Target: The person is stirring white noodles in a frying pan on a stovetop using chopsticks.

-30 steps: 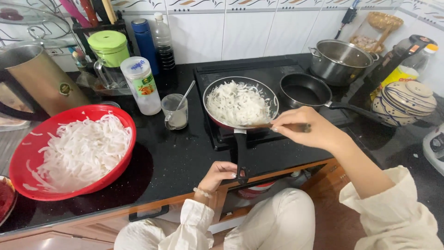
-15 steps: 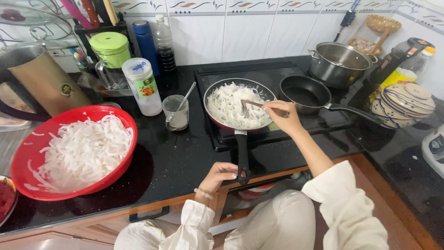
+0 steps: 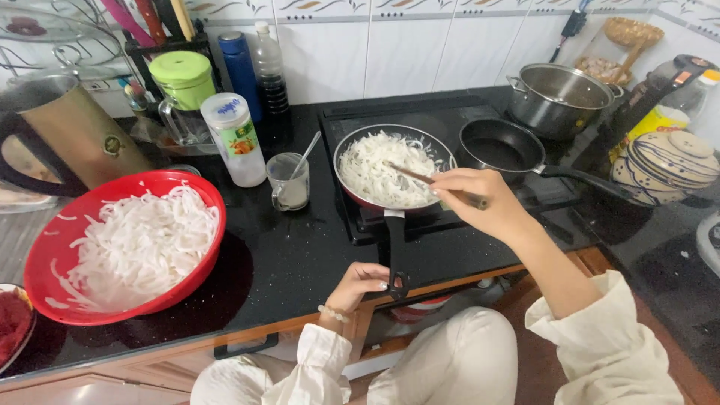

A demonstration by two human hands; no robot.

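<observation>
A shiny black kitchen counter (image 3: pixel 300 255) runs along a wall of white tiles. A black stove top (image 3: pixel 420 120) is set into it.

Near the middle of the stove sits a red frying pan (image 3: pixel 394 169) full of white sliced onion (image 3: pixel 379 172). Its long black handle (image 3: pixel 395 251) points to 6 o'clock, toward the person.

The right hand (image 3: pixel 480 202) is at 3 o'clock from the pan. Its fingers are closed tight around brown chopsticks (image 3: pixel 420 178). The tips of the chopsticks are down in the onion, near the middle of the pan.

The left hand (image 3: pixel 360 281) is at the near edge of the counter, at 6 o'clock from the pan. Its fingers are curled in and touch the end of the handle. I cannot tell if it is really gripping the handle or just resting on it.

At 9 o'clock from the pan stands a small glass with a spoon (image 3: pixel 291 180) in it. Far off at 8 o'clock is a big red bowl (image 3: pixel 124 244) with more white onion slices. At 3 o'clock, just beside the red pan, is a black frying pan (image 3: pixel 499 146). Behind that one, at 1 o'clock, is a steel pot (image 3: pixel 559 97).
</observation>
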